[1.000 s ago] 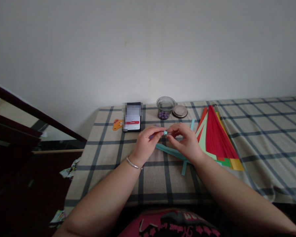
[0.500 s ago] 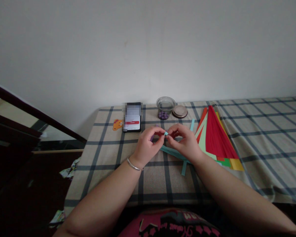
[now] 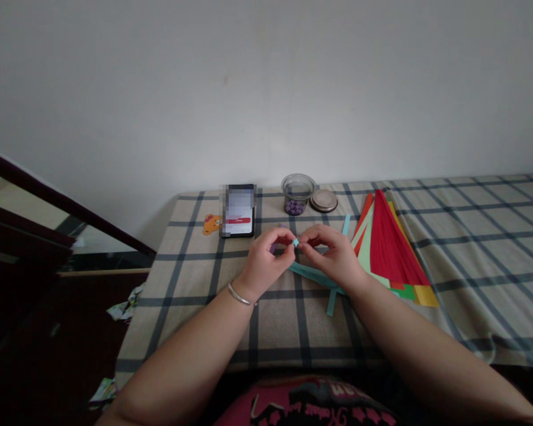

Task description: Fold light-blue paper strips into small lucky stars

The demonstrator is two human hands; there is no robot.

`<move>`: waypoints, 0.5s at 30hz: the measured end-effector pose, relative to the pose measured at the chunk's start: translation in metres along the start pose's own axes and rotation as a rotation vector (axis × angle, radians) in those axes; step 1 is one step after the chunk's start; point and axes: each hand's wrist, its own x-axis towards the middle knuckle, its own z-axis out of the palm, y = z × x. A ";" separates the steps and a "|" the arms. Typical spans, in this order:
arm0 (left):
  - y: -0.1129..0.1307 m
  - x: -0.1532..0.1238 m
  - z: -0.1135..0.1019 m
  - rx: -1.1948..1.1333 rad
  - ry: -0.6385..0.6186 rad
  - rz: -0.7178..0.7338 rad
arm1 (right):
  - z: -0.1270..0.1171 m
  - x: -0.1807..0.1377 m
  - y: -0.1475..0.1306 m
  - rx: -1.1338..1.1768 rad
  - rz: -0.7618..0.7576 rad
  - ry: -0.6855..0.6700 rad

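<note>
While both hands pinch it, tiny blue paper, direction and axis unclear

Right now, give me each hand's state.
Left hand: closed, holding the small light-blue piece.
Right hand: at the piece's edge; whether it grips cannot be told.

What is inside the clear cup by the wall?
The clear cup holds a heap of small purple pieces at its bottom. Any pieces lower in the heap are covered by those above, so I can't give a full count.
</note>
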 end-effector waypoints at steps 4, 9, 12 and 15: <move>-0.001 0.000 0.000 -0.008 -0.012 -0.005 | 0.002 -0.001 0.001 0.046 0.044 0.020; -0.002 0.000 -0.001 0.019 0.001 0.015 | 0.001 -0.001 0.003 0.047 0.041 0.030; -0.002 0.000 -0.003 0.042 0.010 0.051 | 0.001 -0.001 0.004 0.045 0.043 0.039; -0.002 0.001 -0.004 0.068 0.018 0.089 | 0.001 -0.001 0.003 0.037 0.049 0.041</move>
